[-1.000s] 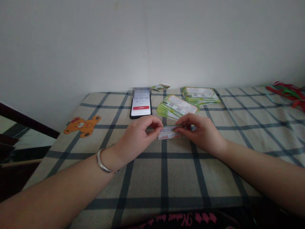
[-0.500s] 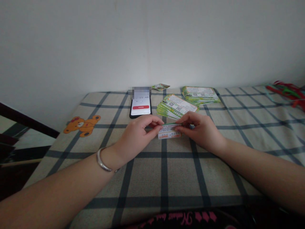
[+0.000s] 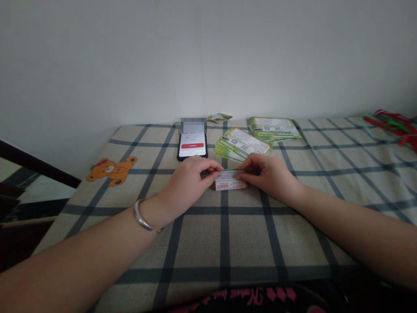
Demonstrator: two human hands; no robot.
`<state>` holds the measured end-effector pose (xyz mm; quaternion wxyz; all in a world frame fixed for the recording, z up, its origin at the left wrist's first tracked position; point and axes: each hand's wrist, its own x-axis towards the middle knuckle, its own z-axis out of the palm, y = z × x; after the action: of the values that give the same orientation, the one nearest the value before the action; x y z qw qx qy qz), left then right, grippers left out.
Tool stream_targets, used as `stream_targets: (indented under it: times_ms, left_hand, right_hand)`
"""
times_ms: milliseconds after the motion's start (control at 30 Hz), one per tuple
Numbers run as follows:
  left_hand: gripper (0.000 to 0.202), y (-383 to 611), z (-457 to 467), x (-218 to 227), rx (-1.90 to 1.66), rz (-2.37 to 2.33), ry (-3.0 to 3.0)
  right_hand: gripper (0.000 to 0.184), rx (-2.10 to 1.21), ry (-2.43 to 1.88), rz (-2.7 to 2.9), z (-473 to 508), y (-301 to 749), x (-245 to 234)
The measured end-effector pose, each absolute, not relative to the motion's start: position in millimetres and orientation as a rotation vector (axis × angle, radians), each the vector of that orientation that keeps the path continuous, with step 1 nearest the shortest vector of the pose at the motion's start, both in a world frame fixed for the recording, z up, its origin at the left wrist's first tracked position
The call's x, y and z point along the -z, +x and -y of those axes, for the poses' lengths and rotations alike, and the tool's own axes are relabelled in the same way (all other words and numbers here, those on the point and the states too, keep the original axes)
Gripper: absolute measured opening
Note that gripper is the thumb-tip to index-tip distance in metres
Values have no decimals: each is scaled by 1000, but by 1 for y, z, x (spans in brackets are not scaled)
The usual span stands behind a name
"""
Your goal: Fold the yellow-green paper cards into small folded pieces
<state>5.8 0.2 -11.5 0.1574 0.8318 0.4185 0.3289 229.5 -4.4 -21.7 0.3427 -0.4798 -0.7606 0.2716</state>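
Fingers (image 3: 211,167) of the left hand (image 3: 185,184) and right hand (image 3: 272,176) pinched a card (image 3: 230,184) by its top edge, just nearer than the phone (image 3: 192,145). It looked light, thin and bendy, best gripped at its edges. Green leaflets (image 3: 243,145) lay right of the phone.

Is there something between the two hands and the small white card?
Nothing visible does. The left hand and the right hand both pinch the small white card, one at each end, over the checked cloth.
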Motion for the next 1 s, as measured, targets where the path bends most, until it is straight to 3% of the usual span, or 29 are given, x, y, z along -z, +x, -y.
stream_targets:
  times_ms: [500,700,1000]
  left_hand:
    - [13,7,4,14,-1083,-1181,2140]
    - [11,7,5,13,-1068,-1163,2173]
    - [7,7,5,10,-1057,-1180,2219]
  right_hand:
    - [25,-601,-1174,1964,7,232,19]
    - [15,-611,-1150,1987,5,232,20]
    - [13,-622,-1208,1947,8,230,17]
